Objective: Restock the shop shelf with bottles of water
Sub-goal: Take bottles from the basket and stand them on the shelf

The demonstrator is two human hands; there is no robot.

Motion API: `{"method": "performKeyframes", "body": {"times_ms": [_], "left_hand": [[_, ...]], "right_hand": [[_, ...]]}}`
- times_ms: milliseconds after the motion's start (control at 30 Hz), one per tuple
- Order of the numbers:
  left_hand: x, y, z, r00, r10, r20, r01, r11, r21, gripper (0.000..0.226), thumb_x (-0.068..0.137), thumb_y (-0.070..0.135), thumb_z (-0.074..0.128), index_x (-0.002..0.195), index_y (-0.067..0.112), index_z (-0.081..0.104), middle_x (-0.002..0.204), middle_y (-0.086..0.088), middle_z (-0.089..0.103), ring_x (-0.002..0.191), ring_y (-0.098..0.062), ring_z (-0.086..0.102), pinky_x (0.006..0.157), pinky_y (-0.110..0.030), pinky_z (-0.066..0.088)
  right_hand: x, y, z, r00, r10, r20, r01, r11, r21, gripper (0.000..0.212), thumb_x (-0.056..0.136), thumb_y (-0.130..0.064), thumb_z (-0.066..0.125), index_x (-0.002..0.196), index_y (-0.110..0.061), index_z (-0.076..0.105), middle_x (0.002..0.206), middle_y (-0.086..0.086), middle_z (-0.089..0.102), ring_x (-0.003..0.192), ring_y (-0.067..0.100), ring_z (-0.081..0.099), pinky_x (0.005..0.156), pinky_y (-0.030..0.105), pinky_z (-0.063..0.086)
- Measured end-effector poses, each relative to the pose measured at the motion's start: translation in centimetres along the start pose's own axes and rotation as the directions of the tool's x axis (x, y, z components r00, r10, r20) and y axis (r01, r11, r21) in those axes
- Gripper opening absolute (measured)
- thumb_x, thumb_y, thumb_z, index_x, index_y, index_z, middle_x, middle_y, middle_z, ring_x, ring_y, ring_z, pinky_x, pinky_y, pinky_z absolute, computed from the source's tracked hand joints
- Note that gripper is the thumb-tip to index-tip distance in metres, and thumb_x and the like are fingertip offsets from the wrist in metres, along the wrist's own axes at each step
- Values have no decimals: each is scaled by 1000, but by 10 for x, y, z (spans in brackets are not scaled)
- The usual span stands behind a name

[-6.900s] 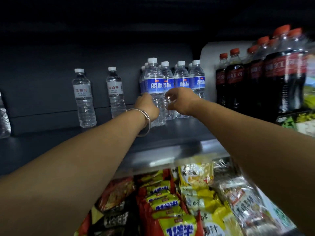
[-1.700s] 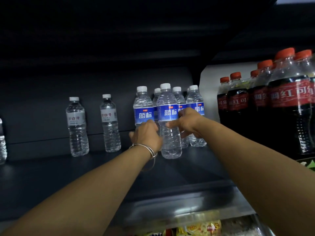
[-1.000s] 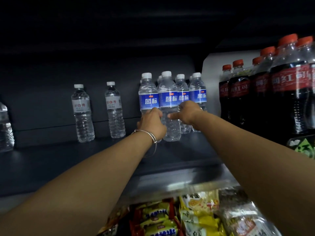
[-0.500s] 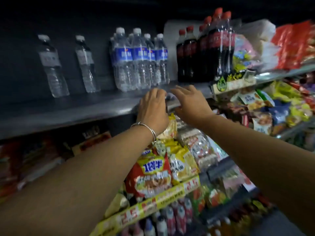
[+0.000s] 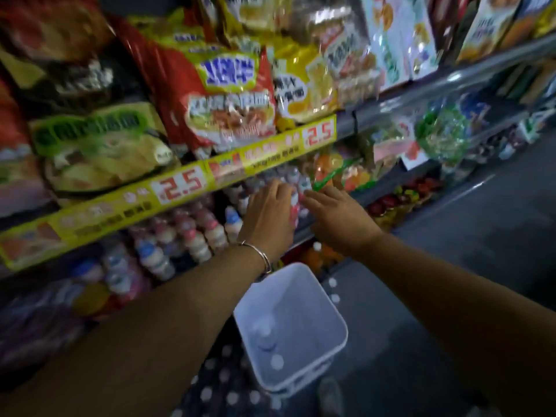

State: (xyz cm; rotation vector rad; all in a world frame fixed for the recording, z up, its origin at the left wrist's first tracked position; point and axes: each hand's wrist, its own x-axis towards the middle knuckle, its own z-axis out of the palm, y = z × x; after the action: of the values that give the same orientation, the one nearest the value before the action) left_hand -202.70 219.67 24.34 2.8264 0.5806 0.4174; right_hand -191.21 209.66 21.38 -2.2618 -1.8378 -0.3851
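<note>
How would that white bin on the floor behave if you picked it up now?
The bin looks like thin plastic, so probably stiff enough yet a little flexible. Only one bottle and perhaps a second cap show inside, so it is likely light. With such a loose load, the bottle would probably roll and rattle about when the bin is lifted.

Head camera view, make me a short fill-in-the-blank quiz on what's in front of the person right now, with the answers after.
1. The white basket stands on the ____ below the hands.
2. The bracelet is on the person's ____ wrist.
3. The yellow price strip on the shelf edge shows the number ____.
4. The left hand and the right hand both hold ____.

Missing words: floor; left; 2.5; nothing
</note>
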Motion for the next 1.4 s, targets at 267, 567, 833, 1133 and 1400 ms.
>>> {"method": "performKeyframes", "body": {"times_ms": [267, 567, 833, 1133, 1400], "left_hand": [[-62, -83, 176, 940, -162, 299, 190, 980, -66, 45, 83, -4, 48, 123, 16, 44, 128, -5, 38, 112, -31, 44, 92, -42, 38], [-106, -148, 286, 798, -179, 575, 218, 976, 2, 56, 83, -3, 49, 134, 16, 36, 136, -5, 37, 123, -26, 40, 100, -33, 33], [-103, -153, 296, 723, -230, 651, 266, 963, 45, 53, 85, -4, 48, 133, 15, 35, 135, -7, 39, 123, -28, 41, 102, -35, 35], [-55, -123, 206, 678, -202, 706, 356, 931, -76, 59, 84, 4, 56, 136, 17, 33, 139, -9, 42, 125, -28, 43, 103, -35, 37], [14, -58, 33, 807, -28, 589, 261, 913, -315, 81, 65, 6, 79, 134, 10, 36, 127, -7, 52, 116, -26, 53, 93, -35, 47]], "right_hand": [[-66, -53, 200, 818, 33, 574, -184, 961, 207, 71, 89, -37, 59, 147, -13, 24, 154, 8, 25, 134, 29, 34, 109, 35, 25], [-93, -100, 353, 629, -60, 775, -463, 772, 435, 98, 68, -40, 80, 147, -21, 25, 149, 1, 36, 131, 23, 40, 105, 32, 33], [-93, -103, 366, 606, 30, 795, -536, 754, 380, 81, 71, -38, 79, 140, -25, 39, 129, 9, 55, 116, 25, 52, 93, 32, 41], [-35, -56, 221, 728, 121, 675, -529, 726, 440, 62, 62, -38, 84, 117, -23, 59, 119, -3, 63, 109, 18, 56, 96, 32, 44], [36, -13, 18, 862, 154, 482, -396, 800, 452, 42, 68, -33, 82, 104, -16, 68, 103, 1, 68, 86, 10, 56, 74, 21, 41]]}}
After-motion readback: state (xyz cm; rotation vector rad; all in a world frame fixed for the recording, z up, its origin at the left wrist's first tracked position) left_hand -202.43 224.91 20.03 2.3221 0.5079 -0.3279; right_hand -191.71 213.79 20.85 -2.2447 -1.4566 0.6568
